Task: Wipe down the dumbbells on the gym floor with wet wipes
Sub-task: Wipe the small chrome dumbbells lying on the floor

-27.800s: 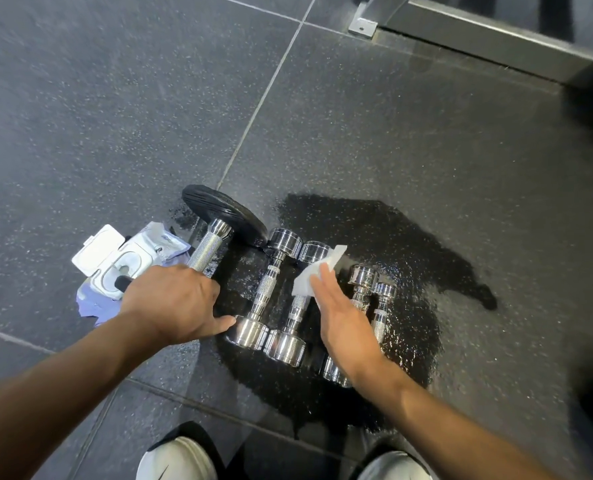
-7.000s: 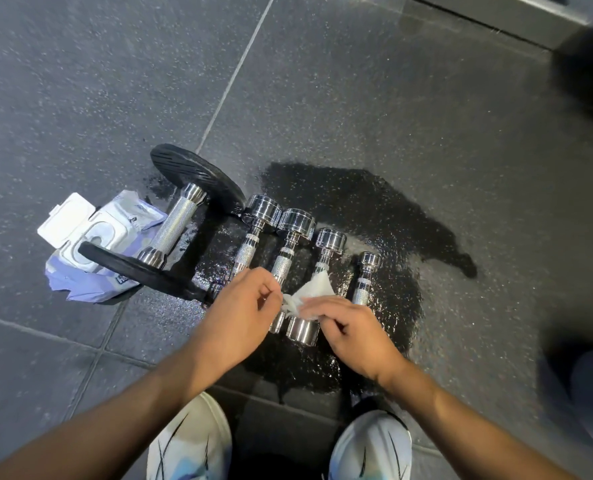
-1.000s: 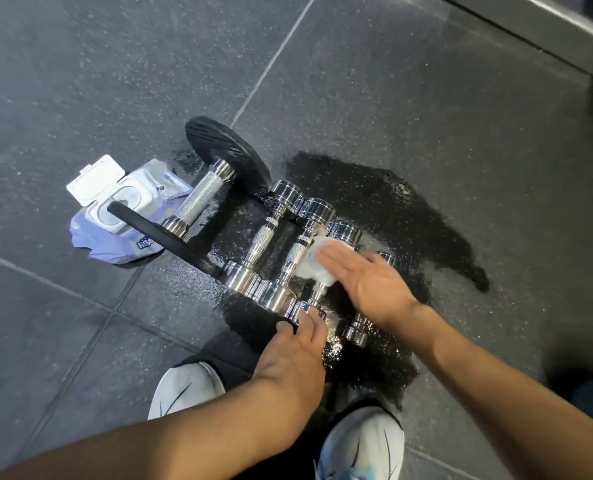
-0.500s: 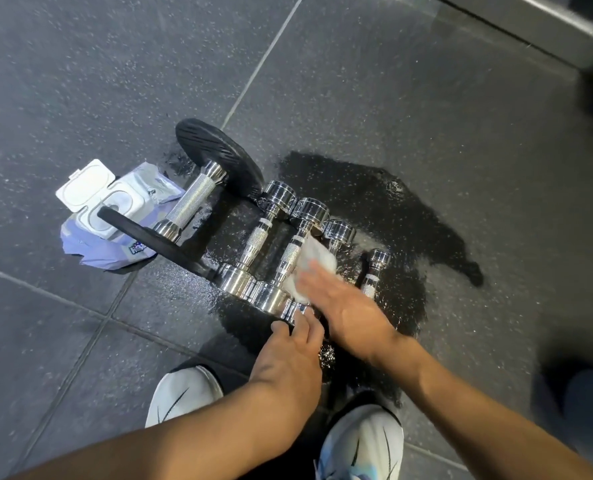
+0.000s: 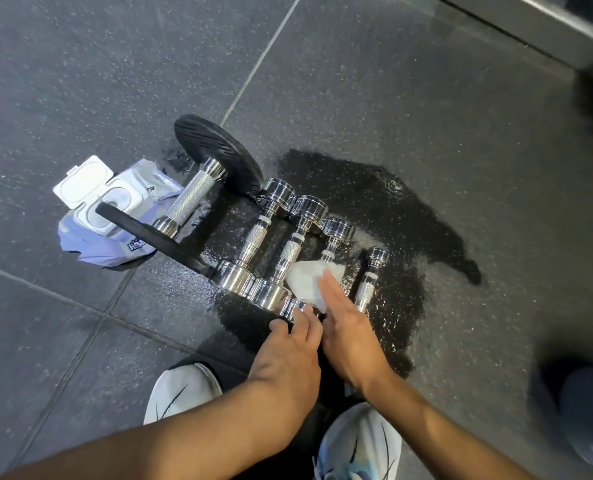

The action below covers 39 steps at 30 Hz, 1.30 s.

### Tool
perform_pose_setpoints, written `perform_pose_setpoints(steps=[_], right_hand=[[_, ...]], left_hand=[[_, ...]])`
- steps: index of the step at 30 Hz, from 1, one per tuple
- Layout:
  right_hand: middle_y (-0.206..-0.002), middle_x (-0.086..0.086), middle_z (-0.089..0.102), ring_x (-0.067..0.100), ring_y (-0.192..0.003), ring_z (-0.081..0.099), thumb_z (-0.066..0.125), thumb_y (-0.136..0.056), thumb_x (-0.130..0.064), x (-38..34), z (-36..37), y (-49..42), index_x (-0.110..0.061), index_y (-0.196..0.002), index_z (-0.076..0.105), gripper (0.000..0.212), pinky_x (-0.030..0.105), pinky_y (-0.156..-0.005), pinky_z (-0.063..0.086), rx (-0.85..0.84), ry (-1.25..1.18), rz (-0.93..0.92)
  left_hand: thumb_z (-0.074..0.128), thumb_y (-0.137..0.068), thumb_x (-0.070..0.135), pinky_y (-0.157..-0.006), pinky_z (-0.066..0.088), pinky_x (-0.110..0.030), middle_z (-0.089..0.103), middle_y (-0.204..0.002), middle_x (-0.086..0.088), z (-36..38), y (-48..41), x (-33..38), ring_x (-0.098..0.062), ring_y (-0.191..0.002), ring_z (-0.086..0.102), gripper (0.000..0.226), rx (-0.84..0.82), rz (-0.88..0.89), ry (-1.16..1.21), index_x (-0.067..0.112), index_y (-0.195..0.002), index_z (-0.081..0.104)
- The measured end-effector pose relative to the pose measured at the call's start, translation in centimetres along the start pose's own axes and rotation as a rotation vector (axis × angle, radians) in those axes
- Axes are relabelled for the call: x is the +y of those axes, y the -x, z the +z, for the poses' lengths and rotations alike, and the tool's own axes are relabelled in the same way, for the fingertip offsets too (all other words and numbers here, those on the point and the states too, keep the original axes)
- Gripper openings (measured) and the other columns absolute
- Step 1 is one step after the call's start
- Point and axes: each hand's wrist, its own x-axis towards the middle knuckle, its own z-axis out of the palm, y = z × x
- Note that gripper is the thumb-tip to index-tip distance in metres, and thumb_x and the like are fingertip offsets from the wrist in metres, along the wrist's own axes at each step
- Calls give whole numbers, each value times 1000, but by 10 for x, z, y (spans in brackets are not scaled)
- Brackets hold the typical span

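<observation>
A row of dumbbells is laid on the dark rubber gym floor (image 5: 426, 116), most of it inside a wet patch (image 5: 402, 216). At the left end a plate-loaded dumbbell (image 5: 193, 199) with black discs is seen. To its right, three chrome dumbbells are set side by side: the first chrome dumbbell (image 5: 257, 237), the second chrome dumbbell (image 5: 293, 249) and the third chrome dumbbell (image 5: 338, 230). A small chrome dumbbell (image 5: 369, 280) is placed a little apart on the far right.

A crumpled white wet wipe (image 5: 303, 278) is pressed onto the handle of the third chrome dumbbell by the right hand (image 5: 352, 332). Its fingers (image 5: 329, 287) are held straight and pressed together, flat on the wipe. The left hand (image 5: 288, 355) is placed just beside it on the near side. Its fingers (image 5: 303, 318) are kept together, fairly straight, and rested on the near chrome head of the same dumbbell.

An open pack of wipes (image 5: 115, 216), its white lid flipped up, is lying on the floor at the left, partly hidden behind the near black disc. Two white shoes (image 5: 180, 393) are seen at the near edge.
</observation>
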Motion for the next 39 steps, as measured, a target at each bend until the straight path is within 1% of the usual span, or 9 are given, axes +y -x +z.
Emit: perform_pose_setpoints(steps=[4, 7, 13, 16, 21, 26, 33, 36, 39], right_hand=[[-108, 0, 75, 12, -99, 68, 50, -103, -13, -14, 1, -6, -22, -116, 70, 25, 32, -91, 52, 46, -619, 416], [-106, 33, 65, 25, -92, 63, 48, -99, -5, -28, -21, -34, 8, -108, 62, 22, 38, -86, 50, 99, -940, 607], [-103, 16, 53, 24, -84, 53, 45, -97, -4, -31, -43, -79, -2, -107, 55, 14, 36, -80, 47, 227, -1280, 744], [-125, 15, 60, 26, -112, 57, 45, -103, -11, -34, -28, -66, -3, -136, 52, 34, 41, -105, 46, 153, -1230, 801], [-112, 20, 72, 27, -91, 71, 45, -108, -16, -36, -25, -55, 9, -127, 56, 34, 35, -69, 60, -14, -1041, 886], [-110, 22, 69, 35, -89, 71, 55, -101, -2, -24, -40, -85, 9, -118, 58, 20, 43, -67, 60, 112, -964, 890], [-80, -3, 65, 10, -60, 55, 61, -99, -31, -34, -26, -63, -15, -100, 63, 17, 18, -42, 42, 110, -304, 608], [-66, -4, 53, 10, -53, 44, 56, -94, -16, -26, -33, -55, -16, -76, 53, 19, 18, -40, 33, -119, 20, 513], [-75, -12, 51, 8, -64, 48, 54, -93, -1, -22, -44, -58, -21, -87, 57, 22, 14, -54, 39, -1, -1, 334]], left_hand=[[26, -110, 20, -116, 28, -59, -11, -161, -39, -3, 0, 1, -50, -152, 1, 55, 5, 9, -12, -6, -158, 21], [28, -109, 19, -115, 29, -59, -12, -160, -41, -1, 0, 1, -51, -152, 1, 53, 1, 6, -23, -5, -157, 27], [27, -109, 19, -115, 30, -59, -13, -160, -40, 1, 0, 0, -50, -152, 1, 52, 2, 12, -11, -4, -156, 29], [28, -109, 20, -114, 30, -59, -12, -160, -40, 2, -1, 1, -50, -152, 2, 54, 13, 7, -12, -5, -157, 29], [27, -109, 21, -114, 29, -60, -11, -160, -39, 3, -3, 2, -50, -152, 1, 55, 19, 5, -3, -6, -157, 27], [27, -109, 21, -113, 29, -60, -14, -160, -40, 4, -2, 1, -50, -152, 0, 54, 15, 11, 1, -6, -156, 30], [27, -110, 22, -112, 30, -60, -12, -161, -39, 7, -3, 1, -49, -152, 2, 54, 37, 12, 26, -5, -156, 30], [27, -110, 22, -113, 30, -60, -13, -161, -39, 7, -4, 1, -49, -152, 0, 54, 26, 22, 28, -4, -157, 29], [29, -109, 22, -112, 30, -59, -16, -160, -40, 7, -5, 1, -50, -152, -2, 54, 12, 30, 10, -4, -156, 31]])
